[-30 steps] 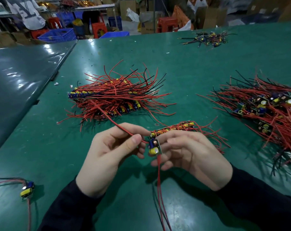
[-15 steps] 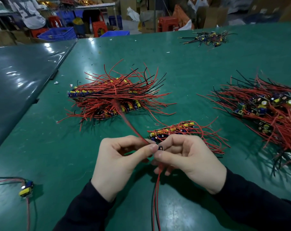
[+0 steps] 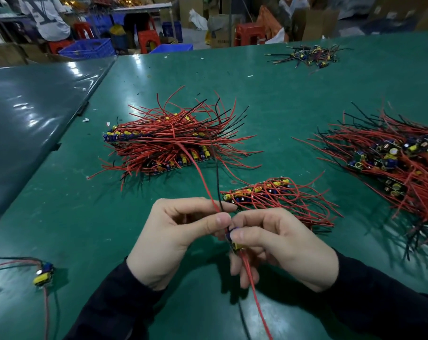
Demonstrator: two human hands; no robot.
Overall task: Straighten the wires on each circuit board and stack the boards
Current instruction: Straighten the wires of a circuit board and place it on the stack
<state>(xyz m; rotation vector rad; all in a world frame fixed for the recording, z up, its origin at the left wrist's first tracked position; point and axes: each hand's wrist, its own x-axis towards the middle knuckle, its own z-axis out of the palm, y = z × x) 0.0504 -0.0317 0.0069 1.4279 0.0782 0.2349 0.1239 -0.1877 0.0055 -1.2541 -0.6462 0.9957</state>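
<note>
I hold a small circuit board (image 3: 234,241) with blue and yellow parts between both hands, low in the middle. My right hand (image 3: 279,246) grips the board. My left hand (image 3: 178,234) pinches its red and black wires (image 3: 209,187) close to the board; they run up and away from me. Two more red wires (image 3: 257,303) hang down towards me. Just behind my hands lies a short row of stacked boards (image 3: 264,190) with red wires fanned to the right.
A big stacked heap of boards (image 3: 168,146) lies farther back on the green table (image 3: 281,101). A loose tangled pile (image 3: 399,158) sits at the right, a small pile (image 3: 308,55) far back. One single board (image 3: 43,274) lies near left. Stools and crates stand beyond the table.
My left hand slid in to the board and now pinches the wires beside it. The red and black wires swung from leaning left to pointing almost straight away.
</note>
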